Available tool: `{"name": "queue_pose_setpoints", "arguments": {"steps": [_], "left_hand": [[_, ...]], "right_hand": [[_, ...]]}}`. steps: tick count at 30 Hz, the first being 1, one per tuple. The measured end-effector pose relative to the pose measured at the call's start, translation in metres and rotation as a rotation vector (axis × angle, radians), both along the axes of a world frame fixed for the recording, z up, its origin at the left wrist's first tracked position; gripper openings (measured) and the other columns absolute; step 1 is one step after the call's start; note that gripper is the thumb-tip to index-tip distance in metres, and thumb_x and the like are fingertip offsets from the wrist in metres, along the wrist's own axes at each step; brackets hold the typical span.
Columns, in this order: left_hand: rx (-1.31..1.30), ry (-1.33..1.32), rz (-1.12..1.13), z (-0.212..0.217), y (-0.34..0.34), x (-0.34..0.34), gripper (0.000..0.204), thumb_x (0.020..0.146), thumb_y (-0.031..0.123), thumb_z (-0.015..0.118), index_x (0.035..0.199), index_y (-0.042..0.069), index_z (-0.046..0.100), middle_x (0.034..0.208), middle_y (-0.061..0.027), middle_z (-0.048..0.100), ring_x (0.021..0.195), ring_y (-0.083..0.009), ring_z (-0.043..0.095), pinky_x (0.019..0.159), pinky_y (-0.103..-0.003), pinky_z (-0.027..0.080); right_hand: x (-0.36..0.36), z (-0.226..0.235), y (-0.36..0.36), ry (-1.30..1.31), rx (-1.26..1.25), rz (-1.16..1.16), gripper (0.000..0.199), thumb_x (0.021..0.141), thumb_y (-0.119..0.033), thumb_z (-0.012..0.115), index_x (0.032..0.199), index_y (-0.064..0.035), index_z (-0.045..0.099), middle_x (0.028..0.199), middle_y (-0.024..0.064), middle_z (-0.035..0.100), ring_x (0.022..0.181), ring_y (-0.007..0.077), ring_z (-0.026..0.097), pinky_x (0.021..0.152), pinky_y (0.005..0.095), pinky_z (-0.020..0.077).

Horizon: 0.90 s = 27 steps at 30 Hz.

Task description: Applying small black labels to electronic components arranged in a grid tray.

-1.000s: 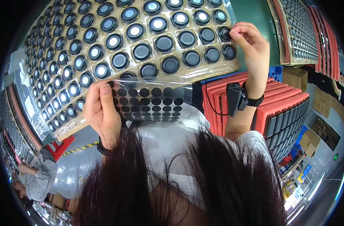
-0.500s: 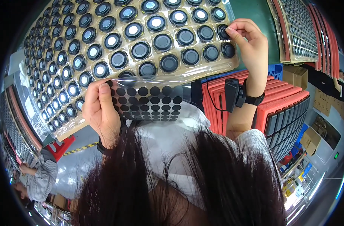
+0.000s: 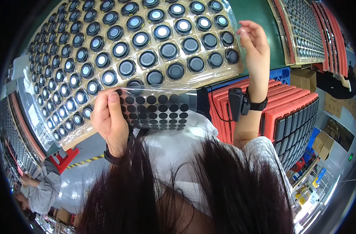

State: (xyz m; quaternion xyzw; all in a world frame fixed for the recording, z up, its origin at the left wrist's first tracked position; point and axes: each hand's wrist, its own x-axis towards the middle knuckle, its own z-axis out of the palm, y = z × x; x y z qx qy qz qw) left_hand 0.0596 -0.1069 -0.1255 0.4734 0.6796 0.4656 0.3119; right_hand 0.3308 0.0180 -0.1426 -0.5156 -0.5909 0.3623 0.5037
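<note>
Green table (image 3: 274,43) underneath, largely covered by a big tray (image 3: 217,75) of clear plastic with round black pieces (image 3: 148,59) set in rows, some pale in the centre. To the right of the big tray, past a strip of green tabletop, another filled tray (image 3: 310,60). To the left of the big tray, shiny loose plastic (image 3: 37,105), then a reddish-edged tray (image 3: 28,130), contents too small to make out.

Sheet (image 3: 157,113) before disc tray (image 3: 220,75), slabs (image 3: 289,99) right of sheet, apparently another tray (image 3: 20,130) left.
</note>
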Motion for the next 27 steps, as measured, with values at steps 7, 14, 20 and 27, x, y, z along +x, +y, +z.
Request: {"name": "queue_pose_setpoints", "arguments": {"steps": [7, 14, 20, 27], "left_hand": [[0.064, -0.046, 0.019, 0.004, -0.009, -0.008, 0.015, 0.087, 0.009, 0.046, 0.083, -0.002, 0.056, 0.068, -0.0023, 0.056, 0.057, -0.0058, 0.047, 0.053, -0.018, 0.037], [0.07, -0.172, -0.008, 0.009, -0.019, -0.016, 0.014, 0.086, 0.007, 0.047, 0.082, -0.003, 0.057, 0.065, -0.0028, 0.056, 0.05, -0.0039, 0.044, 0.045, -0.017, 0.034], [0.139, -0.127, 0.002, 0.015, -0.045, -0.037, 0.018, 0.086, 0.009, 0.047, 0.084, -0.004, 0.059, 0.065, -0.0041, 0.056, 0.056, -0.0069, 0.048, 0.05, -0.02, 0.04], [0.147, -0.078, 0.02, 0.013, -0.066, -0.069, 0.018, 0.086, 0.01, 0.047, 0.085, -0.004, 0.059, 0.066, -0.0078, 0.059, 0.059, -0.0113, 0.053, 0.055, -0.022, 0.042]], "right_hand": [[-0.023, 0.023, -0.021, -0.05, 0.011, -0.019, 0.017, 0.079, -0.007, 0.057, 0.095, -0.0015, 0.054, 0.084, 0.0014, 0.055, 0.071, 0.0055, 0.052, 0.06, 0.0186, 0.041], [-0.122, 0.077, -0.074, -0.284, 0.164, 0.482, 0.023, 0.067, 0.001, 0.065, 0.088, -0.0002, 0.056, 0.087, 0.0058, 0.056, 0.072, 0.0107, 0.053, 0.065, 0.0208, 0.0432], [-0.181, 0.047, -0.091, -0.159, 0.083, 0.707, 0.02, 0.065, 0.001, 0.066, 0.083, -0.0014, 0.058, 0.082, 0.0072, 0.058, 0.067, 0.0138, 0.056, 0.059, 0.0221, 0.045], [-0.217, 0.041, -0.107, -0.146, 0.08, 0.664, 0.014, 0.064, 0.002, 0.065, 0.077, -0.0015, 0.059, 0.073, 0.0064, 0.058, 0.066, 0.0151, 0.057, 0.058, 0.0226, 0.0453]]}}
